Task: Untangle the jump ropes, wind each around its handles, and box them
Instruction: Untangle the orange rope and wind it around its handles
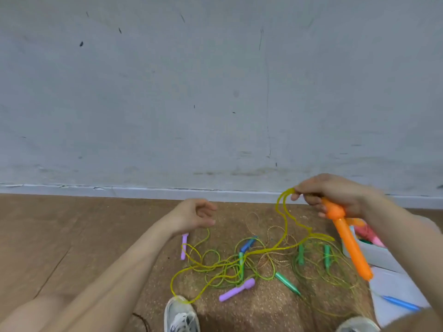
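The right hand [335, 197] is gripping the orange plastic handles [350, 245] and pinching loops of thin yellow cord [278, 203], seemingly winding. The left hand [194, 215] is hovering loosely open. The cord is trailing into the mid-floor tangle of ropes [230, 264] and likely needs freeing next.

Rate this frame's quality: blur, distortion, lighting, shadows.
Head view: soft throughout, thin ropes at lower right smear together; wide-angle stretch swells the left forearm toward the corner; light flat and even, no glare, only a soft shadow on the floor between the shoes; right hand and orange handle edges slightly blurred.
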